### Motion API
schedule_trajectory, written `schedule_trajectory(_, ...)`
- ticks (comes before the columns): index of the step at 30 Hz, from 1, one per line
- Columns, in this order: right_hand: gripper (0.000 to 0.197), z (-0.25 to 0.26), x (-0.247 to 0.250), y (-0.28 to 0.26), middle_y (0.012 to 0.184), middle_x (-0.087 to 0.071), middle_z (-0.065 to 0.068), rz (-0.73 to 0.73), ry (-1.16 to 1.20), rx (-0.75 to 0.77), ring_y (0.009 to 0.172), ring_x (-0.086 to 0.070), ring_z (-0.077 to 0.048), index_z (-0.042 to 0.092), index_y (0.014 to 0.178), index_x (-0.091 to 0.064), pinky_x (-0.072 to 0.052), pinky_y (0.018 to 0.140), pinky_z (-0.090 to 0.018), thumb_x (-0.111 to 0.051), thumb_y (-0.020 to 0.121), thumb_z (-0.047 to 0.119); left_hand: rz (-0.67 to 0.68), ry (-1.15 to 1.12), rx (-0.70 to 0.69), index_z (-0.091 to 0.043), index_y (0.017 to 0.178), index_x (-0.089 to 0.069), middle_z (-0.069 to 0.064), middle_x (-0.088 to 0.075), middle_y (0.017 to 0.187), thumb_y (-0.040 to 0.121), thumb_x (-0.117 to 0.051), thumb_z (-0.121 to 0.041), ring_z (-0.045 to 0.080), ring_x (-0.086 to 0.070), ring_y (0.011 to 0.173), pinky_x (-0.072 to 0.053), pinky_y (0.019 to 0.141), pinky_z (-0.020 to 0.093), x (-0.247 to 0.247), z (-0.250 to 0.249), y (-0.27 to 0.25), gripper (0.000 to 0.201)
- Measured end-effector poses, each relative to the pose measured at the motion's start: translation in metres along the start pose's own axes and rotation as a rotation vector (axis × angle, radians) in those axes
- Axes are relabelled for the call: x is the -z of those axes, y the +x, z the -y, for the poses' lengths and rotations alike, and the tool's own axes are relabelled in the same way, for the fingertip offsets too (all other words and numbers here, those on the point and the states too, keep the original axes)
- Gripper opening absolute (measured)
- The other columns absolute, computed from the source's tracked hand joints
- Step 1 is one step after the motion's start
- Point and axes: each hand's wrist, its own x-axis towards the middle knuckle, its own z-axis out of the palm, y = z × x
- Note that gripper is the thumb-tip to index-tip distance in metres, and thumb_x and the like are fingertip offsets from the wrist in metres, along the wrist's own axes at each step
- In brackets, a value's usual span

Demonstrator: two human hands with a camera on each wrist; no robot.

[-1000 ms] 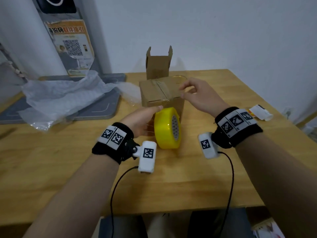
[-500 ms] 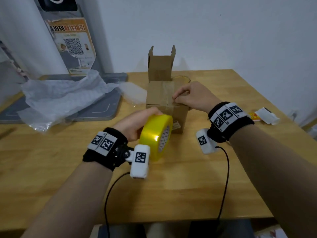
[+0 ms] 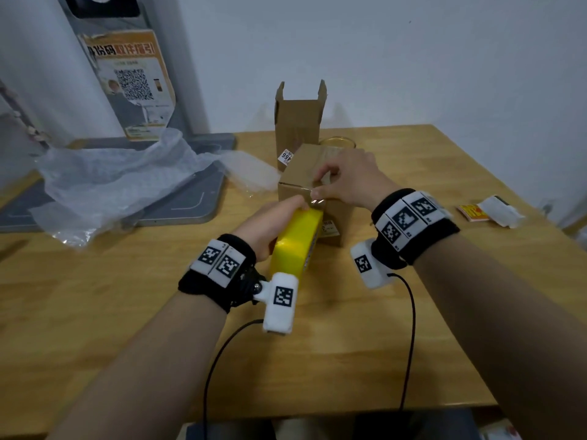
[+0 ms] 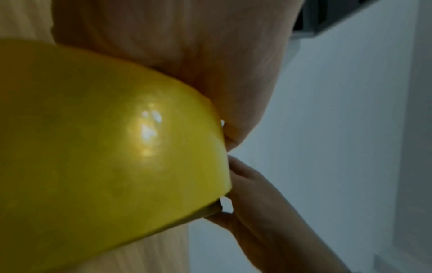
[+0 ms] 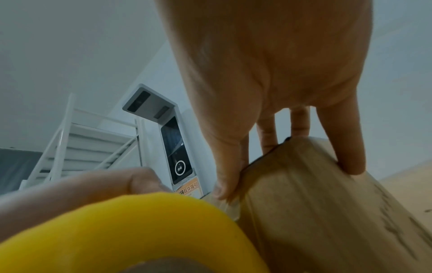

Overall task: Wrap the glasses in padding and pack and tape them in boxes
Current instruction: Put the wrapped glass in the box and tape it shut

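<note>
A closed cardboard box [image 3: 298, 179] [image 5: 327, 203] stands mid-table with clear tape over its top. My left hand [image 3: 273, 223] grips a yellow tape roll [image 3: 297, 246] [image 4: 105, 147] [image 5: 131, 230] just in front of the box. My right hand [image 3: 346, 182] rests on the box top, thumb and forefinger pinching the tape strip at the near top edge; the other fingers [image 5: 348, 151] press on the box. Behind it stands an open cardboard box [image 3: 298, 122] and, partly hidden, a glass [image 3: 337, 142].
Crumpled clear padding [image 3: 127, 182] lies at the left over a grey flat base [image 3: 178, 204]. A small white and orange packet [image 3: 489, 211] sits at the right table edge. A grey kiosk with a QR poster [image 3: 133, 81] stands behind.
The left hand has brought the tape roll up and forward to the box's near edge. The right hand moved from the box top towards that edge and now pinches the tape there.
</note>
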Motion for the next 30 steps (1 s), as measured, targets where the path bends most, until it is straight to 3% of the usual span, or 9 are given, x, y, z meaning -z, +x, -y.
schedule_trajectory(3, 0.024, 0.0, -0.002, -0.002, 0.11, -0.057, 0.012, -0.003, 0.024, -0.009, 0.131, -0.046, -0.025, 0.045, 0.077, -0.063, -0.03, 0.093, -0.028, -0.086, 0.075, 0.052, 0.005, 0.015, 0.011, -0.018, 0.12, -0.066, 0.017, -0.074, 0.116, 0.091, -0.064, -0.038, 0.035, -0.071, 0.107, -0.055, 0.1, 0.049, -0.008, 0.0, 0.002, 0.035)
schedule_trajectory(6, 0.021, -0.004, 0.0, -0.008, 0.111, -0.056, 0.01, -0.003, 0.144, -0.001, 0.116, -0.045, -0.014, 0.042, 0.089, -0.067, -0.022, 0.072, -0.012, -0.086, 0.081, 0.04, 0.006, 0.036, 0.045, -0.016, 0.12, -0.064, 0.019, -0.071, 0.122, 0.095, -0.062, -0.038, 0.038, -0.069, 0.113, -0.053, 0.102, 0.052, -0.01, -0.002, -0.001, 0.033)
schedule_trajectory(10, 0.021, -0.004, 0.005, -0.011, 0.113, -0.058, 0.004, 0.014, 0.15, -0.016, 0.113, -0.044, -0.015, 0.042, 0.093, -0.069, -0.03, 0.092, -0.027, -0.086, 0.081, 0.043, 0.067, 0.0, 0.079, -0.01, 0.126, -0.06, 0.021, -0.067, 0.114, 0.1, -0.059, -0.033, 0.036, -0.067, 0.098, -0.058, 0.091, 0.046, -0.007, -0.002, -0.006, 0.034)
schedule_trajectory(13, 0.019, -0.002, 0.006, -0.01, 0.115, -0.061, 0.003, 0.024, 0.12, -0.039, 0.124, -0.045, -0.021, 0.043, 0.085, -0.068, -0.03, 0.102, -0.036, -0.085, 0.079, 0.046, 0.084, 0.045, 0.128, -0.013, 0.107, -0.061, 0.016, -0.063, 0.102, 0.102, -0.057, -0.033, 0.03, -0.062, 0.096, -0.053, 0.099, 0.046, -0.005, -0.004, -0.011, 0.021)
schedule_trajectory(19, 0.022, 0.0, 0.01, -0.009, 0.117, -0.063, 0.004, 0.014, 0.127, -0.047, 0.124, -0.047, -0.02, 0.041, 0.096, -0.072, -0.029, 0.109, -0.04, -0.085, 0.08, 0.047, 0.112, 0.13, 0.183, -0.01, 0.106, -0.059, 0.015, -0.063, 0.097, 0.105, -0.054, -0.028, 0.029, -0.064, 0.086, -0.055, 0.083, 0.038, -0.008, -0.009, -0.017, 0.018)
schedule_trajectory(23, 0.02, -0.004, 0.004, -0.019, 0.113, -0.064, 0.01, -0.048, 0.176, 0.034, 0.114, -0.055, -0.013, 0.038, 0.097, -0.07, -0.032, 0.093, -0.028, -0.084, 0.083, 0.04, 0.086, 0.116, 0.169, -0.009, 0.111, -0.058, 0.015, -0.065, 0.097, 0.106, -0.054, -0.03, 0.028, -0.064, 0.081, -0.055, 0.078, 0.037, -0.01, -0.011, -0.021, 0.022)
schedule_trajectory(26, 0.016, -0.015, 0.009, -0.045, 0.105, -0.065, 0.016, -0.103, 0.416, 0.081, 0.097, -0.058, -0.001, 0.029, 0.107, -0.07, -0.039, 0.079, -0.014, -0.076, 0.093, 0.034, 0.07, 0.064, 0.173, -0.008, 0.102, -0.059, 0.012, -0.072, 0.075, 0.106, -0.052, -0.031, 0.023, -0.07, 0.064, -0.058, 0.061, 0.03, -0.014, -0.011, -0.025, 0.024)
schedule_trajectory(28, 0.013, -0.027, 0.016, -0.066, 0.098, -0.069, 0.016, -0.179, 0.5, 0.063, 0.092, -0.061, 0.003, 0.028, 0.102, -0.071, -0.042, 0.076, -0.013, -0.073, 0.094, 0.039, 0.058, 0.05, 0.153, -0.008, 0.101, -0.059, 0.01, -0.073, 0.063, 0.107, -0.051, -0.031, 0.02, -0.071, 0.053, -0.057, 0.05, 0.027, -0.017, -0.009, -0.027, 0.025)
schedule_trajectory(30, 0.017, -0.045, 0.021, -0.086, 0.09, -0.073, 0.01, -0.214, 0.517, 0.014, 0.085, -0.065, -0.005, 0.026, 0.094, -0.073, -0.047, 0.073, -0.02, -0.073, 0.093, 0.043, 0.038, 0.053, 0.129, -0.007, 0.103, -0.058, 0.01, -0.072, 0.061, 0.107, -0.051, -0.03, 0.019, -0.07, 0.05, -0.057, 0.045, 0.027, -0.022, -0.009, -0.03, 0.024)
